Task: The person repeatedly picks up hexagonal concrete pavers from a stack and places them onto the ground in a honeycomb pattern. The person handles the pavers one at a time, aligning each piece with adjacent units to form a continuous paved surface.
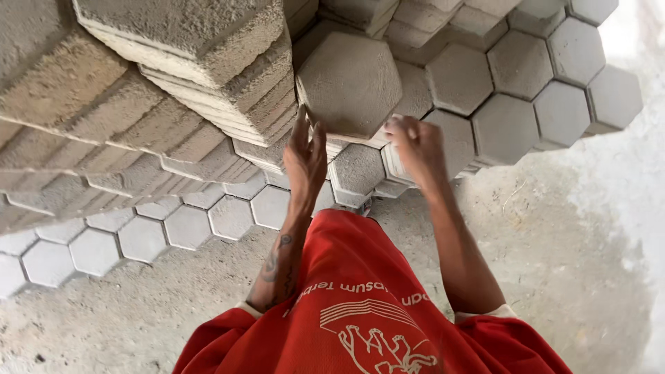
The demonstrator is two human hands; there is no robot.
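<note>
Both hands' fingers grip hex concrete paver [350, 84] btwn left hand [305, 158] & right hand [415, 147]; prob heavy, rigid, rough-edged, best held at opposite sides

Stacked grey hexagonal pavers [173, 90] at upper left, laid hexagonal paving [526, 76] across upper right, bare concrete floor [568, 263] below, red shirt [367, 312] bottom centre

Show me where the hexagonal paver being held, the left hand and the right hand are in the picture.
hexagonal paver [350, 83], head view, on the middle of its flat grey top face.
left hand [305, 161], head view, on the back of the hand.
right hand [418, 149], head view, on the back of the hand.
</note>
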